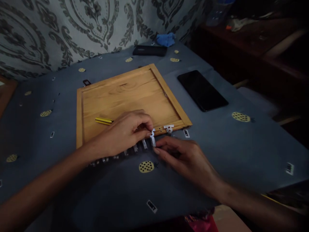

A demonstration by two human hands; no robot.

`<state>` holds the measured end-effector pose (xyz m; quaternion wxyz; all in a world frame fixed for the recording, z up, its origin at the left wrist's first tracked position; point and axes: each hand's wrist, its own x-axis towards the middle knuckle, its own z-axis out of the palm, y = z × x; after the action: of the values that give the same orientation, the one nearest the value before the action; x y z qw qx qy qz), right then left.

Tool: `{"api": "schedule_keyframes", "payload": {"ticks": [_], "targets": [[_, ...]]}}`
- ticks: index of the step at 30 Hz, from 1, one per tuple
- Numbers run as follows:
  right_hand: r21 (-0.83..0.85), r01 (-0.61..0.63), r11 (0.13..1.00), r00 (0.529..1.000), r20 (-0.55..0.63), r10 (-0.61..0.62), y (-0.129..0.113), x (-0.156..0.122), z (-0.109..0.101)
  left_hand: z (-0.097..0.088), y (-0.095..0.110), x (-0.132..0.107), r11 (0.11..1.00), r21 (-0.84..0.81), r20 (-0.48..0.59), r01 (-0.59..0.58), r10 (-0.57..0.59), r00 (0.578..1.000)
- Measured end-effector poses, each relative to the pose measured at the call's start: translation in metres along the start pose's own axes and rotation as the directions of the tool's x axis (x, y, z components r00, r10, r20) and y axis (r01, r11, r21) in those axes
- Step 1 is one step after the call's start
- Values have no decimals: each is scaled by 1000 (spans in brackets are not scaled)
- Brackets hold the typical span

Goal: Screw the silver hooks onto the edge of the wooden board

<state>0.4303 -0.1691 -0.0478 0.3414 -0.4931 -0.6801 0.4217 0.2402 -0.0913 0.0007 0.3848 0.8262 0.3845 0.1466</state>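
Note:
A wooden framed panel (125,93) lies flat on the cloth-covered table. Along its near edge stick out several small metal hooks (144,144), and a metal bracket (169,128) sits by the near right corner. My left hand (127,129) rests over the panel's near edge, with thumb and index finger closed on a small shiny metal piece (153,138) at that edge. At the lower end of the same piece, the thumb and index finger of my right hand (183,154) are pinched together. A yellow-and-black pencil-like stick (103,120) lies on the panel beside my left hand.
Right of the panel lies a black smartphone (202,90). Toward the back are a dark flat object (149,50) and a crumpled blue cloth (165,39). A patterned curtain (96,25) hangs behind the table, and dark wooden furniture (253,42) stands at the right.

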Motion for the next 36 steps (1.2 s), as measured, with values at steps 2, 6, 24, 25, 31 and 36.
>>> {"api": "schedule_keyframes", "payload": {"ticks": [2, 6, 24, 25, 31, 36], "targets": [[29, -17, 999, 1000, 19, 16, 1, 0, 0, 1, -3, 1, 1000, 8, -6, -9, 9, 1000], [70, -69, 995, 997, 30, 68, 2, 0, -1, 3, -7, 3, 1000, 3, -16, -24, 24, 1000], [32, -58, 998, 996, 64, 55, -1, -2, -5, 9, -8, 5, 992, 48, -17, -115, 116, 993], [32, -60, 998, 996, 63, 58, -1, -1, -5, 9, -8, 5, 992, 55, -16, -118, 119, 993], [26, -57, 998, 997, 48, 56, 0, -1, -4, 10, -8, 3, 989, 89, -23, -119, 122, 992], [4, -59, 998, 997, 52, 59, 1, -1, -4, 11, -7, 3, 991, 91, -22, -96, 98, 995]]}}
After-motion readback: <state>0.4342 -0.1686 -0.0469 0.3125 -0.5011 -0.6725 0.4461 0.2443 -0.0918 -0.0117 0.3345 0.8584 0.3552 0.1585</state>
